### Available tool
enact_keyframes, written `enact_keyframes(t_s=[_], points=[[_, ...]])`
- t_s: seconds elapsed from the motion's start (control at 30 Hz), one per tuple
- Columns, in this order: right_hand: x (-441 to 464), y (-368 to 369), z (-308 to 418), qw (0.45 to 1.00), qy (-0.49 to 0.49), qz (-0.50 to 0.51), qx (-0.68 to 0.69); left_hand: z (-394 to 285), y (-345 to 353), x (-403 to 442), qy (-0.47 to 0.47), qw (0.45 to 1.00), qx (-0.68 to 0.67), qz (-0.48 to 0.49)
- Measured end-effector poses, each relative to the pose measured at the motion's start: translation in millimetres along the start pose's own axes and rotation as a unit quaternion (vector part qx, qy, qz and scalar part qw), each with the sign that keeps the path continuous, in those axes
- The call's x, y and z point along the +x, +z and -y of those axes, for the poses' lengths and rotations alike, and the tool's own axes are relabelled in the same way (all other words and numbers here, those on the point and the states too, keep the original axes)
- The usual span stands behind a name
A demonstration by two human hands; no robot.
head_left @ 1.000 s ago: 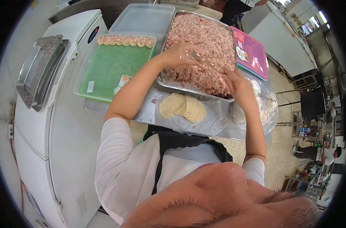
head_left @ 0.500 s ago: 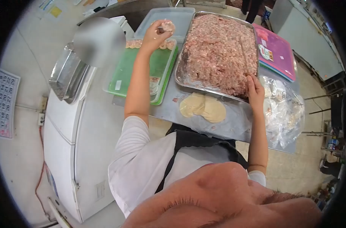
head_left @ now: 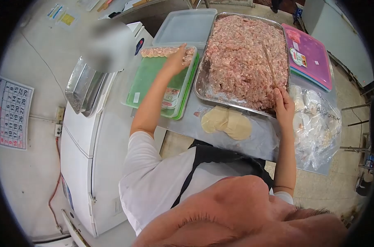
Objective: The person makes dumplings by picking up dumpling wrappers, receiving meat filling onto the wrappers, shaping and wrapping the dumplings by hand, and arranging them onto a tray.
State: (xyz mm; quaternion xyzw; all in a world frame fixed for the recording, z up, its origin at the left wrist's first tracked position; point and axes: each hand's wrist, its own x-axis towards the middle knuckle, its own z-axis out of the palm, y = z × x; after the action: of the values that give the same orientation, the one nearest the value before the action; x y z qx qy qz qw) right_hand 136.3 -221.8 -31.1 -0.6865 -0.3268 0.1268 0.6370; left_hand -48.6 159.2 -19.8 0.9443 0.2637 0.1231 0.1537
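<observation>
My left hand is over the green-bottomed plastic container, its fingers around a filled dumpling at the upper right end. A row of similar dumplings lines the container's far edge. The fingers of my right hand are closed on the lower end of a thin stick-like tool, which lies over the ground meat. That meat fills most of a metal tray. Round yellowish wrappers lie overlapping on plastic in front of the tray.
An empty translucent container stands behind the green one. Pink and blue lids and a clear bag of white items are at the right. Metal pans sit on the white freezer at the left.
My left hand went from the meat to above the containers with a dumpling, then lowered to the row's right end. My right hand stays by the tray's near right corner. The view has shifted.
</observation>
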Motion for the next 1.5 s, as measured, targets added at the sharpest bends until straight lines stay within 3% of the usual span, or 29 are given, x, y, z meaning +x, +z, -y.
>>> enact_keyframes(t_s=[0.07,0.3,0.37,0.4,0.5,0.6,0.63,0.7,0.8,0.9,1.0,1.07,1.1,1.2,1.3,1.33,1.37,1.4,1.47,1.5], points=[[-1,4,3,0.998,-0.046,-0.017,-0.028,-2,3,7,0.006,1.000,-0.004,0.005],[-1,3,-2,0.999,-0.006,-0.007,-0.041,3,-4,-8,0.030,0.994,-0.101,0.034],[1,2,-5,0.998,-0.013,-0.004,-0.056,0,-13,-27,0.080,0.995,-0.031,-0.042],[2,1,-8,0.999,-0.014,-0.004,-0.051,-6,-20,-38,0.103,0.992,0.005,-0.078],[3,3,-12,0.998,-0.014,-0.010,-0.057,-73,-52,-96,0.053,0.991,-0.103,-0.069],[6,3,-20,0.998,0.035,0.014,0.040,-89,-32,-156,0.086,0.991,-0.107,-0.004],[7,-3,-16,0.998,0.056,0.022,-0.034,-88,-19,-168,0.075,0.992,-0.103,0.015],[7,-1,-11,0.997,0.073,0.033,-0.004,-81,13,-188,0.056,0.992,-0.096,0.056],[7,0,-15,0.998,0.063,0.025,-0.004,-80,50,-198,0.119,0.992,-0.039,-0.024],[7,0,-13,0.999,0.047,0.014,0.002,-72,62,-196,0.162,0.985,0.035,-0.041],[4,-3,-8,0.998,0.049,0.021,0.028,-80,44,-188,0.139,0.989,0.027,0.045],[5,-7,-13,0.996,0.078,0.023,0.043,-102,11,-177,0.180,0.983,-0.027,-0.034],[4,-4,-11,0.998,0.041,-0.002,0.039,-116,-5,-171,0.199,0.976,-0.055,-0.072],[3,-4,-7,0.996,0.023,0.015,0.086,-158,-34,-140,0.169,0.972,-0.059,-0.150],[8,-16,-12,0.993,0.060,0.073,0.065,-156,-2,-91,0.256,0.953,-0.133,-0.096],[12,-19,-13,0.992,0.069,0.094,0.057,-154,7,-88,0.262,0.957,-0.083,-0.095],[21,-26,-24,0.992,0.038,0.120,-0.028,-153,16,-85,0.267,0.958,-0.033,-0.096],[24,-30,-15,0.982,-0.070,0.117,-0.133,-154,20,-81,0.272,0.957,0.017,-0.098],[26,-45,22,0.897,-0.272,0.100,-0.333,-172,12,-97,0.260,0.959,-0.070,-0.087],[26,-54,39,0.878,-0.258,0.121,-0.385,-179,10,-110,0.252,0.958,-0.115,-0.078]])
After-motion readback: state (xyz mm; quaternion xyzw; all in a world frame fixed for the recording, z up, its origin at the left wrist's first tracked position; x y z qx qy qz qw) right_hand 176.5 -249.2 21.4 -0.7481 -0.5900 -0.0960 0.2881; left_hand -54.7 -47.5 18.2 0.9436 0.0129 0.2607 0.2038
